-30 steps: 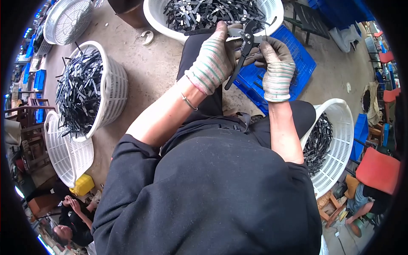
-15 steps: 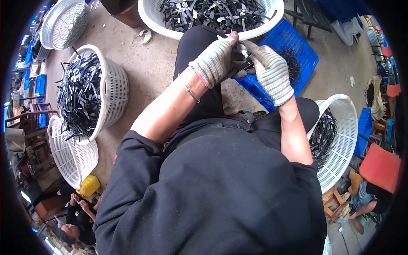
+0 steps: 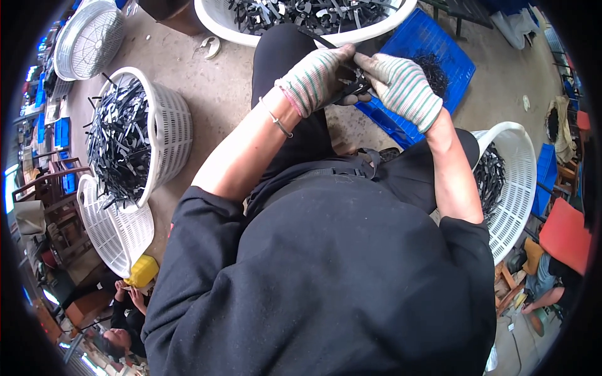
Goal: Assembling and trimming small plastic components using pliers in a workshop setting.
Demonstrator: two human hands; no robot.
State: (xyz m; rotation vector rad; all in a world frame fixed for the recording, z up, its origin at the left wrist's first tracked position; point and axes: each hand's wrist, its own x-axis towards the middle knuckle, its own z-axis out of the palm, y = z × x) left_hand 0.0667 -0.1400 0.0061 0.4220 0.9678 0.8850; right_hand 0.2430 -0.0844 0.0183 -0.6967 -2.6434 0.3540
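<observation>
Both hands wear knit gloves, white with green stripes and greyed fingertips, and meet above my knees. My left hand (image 3: 316, 75) is closed around a thin black strip (image 3: 316, 37), whose end sticks out past the thumb toward the far basket. Between the hands sits a dark piece with a jagged part (image 3: 356, 86); fingers cover most of it, and its kind is hard to make out. The fingers of my right hand (image 3: 404, 88) are curled on this piece from the right, their tips close to the left hand's.
White baskets of black strips stand at far centre (image 3: 244, 39), left (image 3: 172, 125) and right (image 3: 517, 188). A blue crate (image 3: 461, 66) with thin black scraps lies beyond my right hand. An empty white basket (image 3: 113, 232) and yellow jug (image 3: 143, 271) are at left. Other people sit at both lower sides.
My hands stay together; the right hand has turned and its fingers have closed in nearer to the left. The black strip now sticks out more plainly past the left thumb. The view has shifted slightly.
</observation>
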